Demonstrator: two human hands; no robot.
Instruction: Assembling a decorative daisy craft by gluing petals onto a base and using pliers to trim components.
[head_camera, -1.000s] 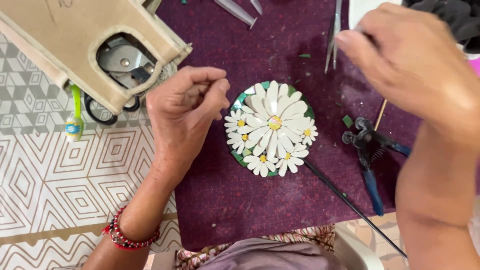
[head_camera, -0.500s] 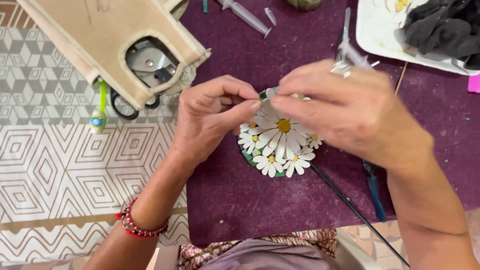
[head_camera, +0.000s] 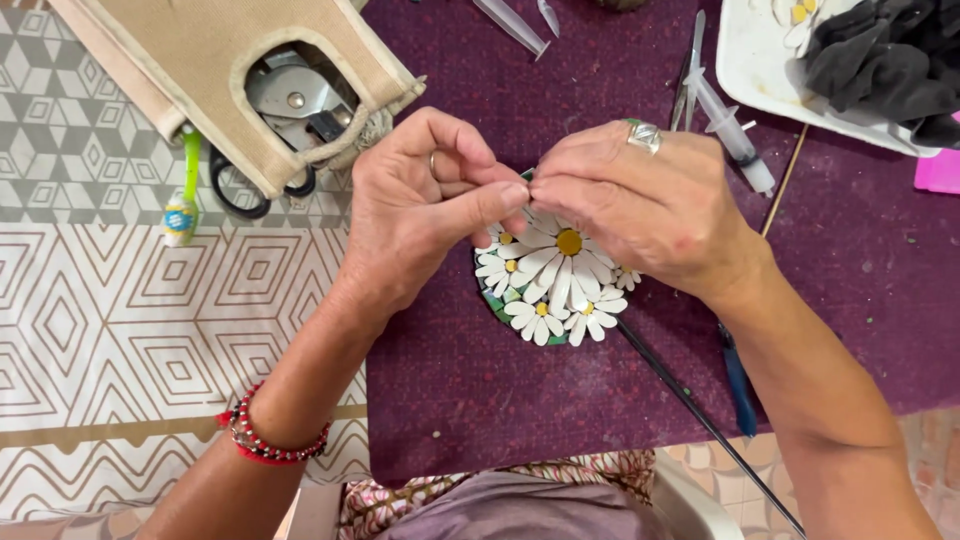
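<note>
left hand (head_camera: 425, 215) and right hand (head_camera: 640, 205) fingertips pinched together, held item too small to tell, daisy mosaic disc (head_camera: 555, 285) directly beneath grip, purple mat (head_camera: 450, 390) underneath

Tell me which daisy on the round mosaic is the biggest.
The central daisy, with the widest yellow centre and longest white petals. The small daisies ringing it are plainly smaller. It lies just under the left hand and right hand.

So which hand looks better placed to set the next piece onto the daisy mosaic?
Probably the right hand: it lies directly over the round daisy mosaic, fingertips pinched at its upper edge. The left hand meets it there but sits off to the side. What they pinch is too small to tell.
</note>
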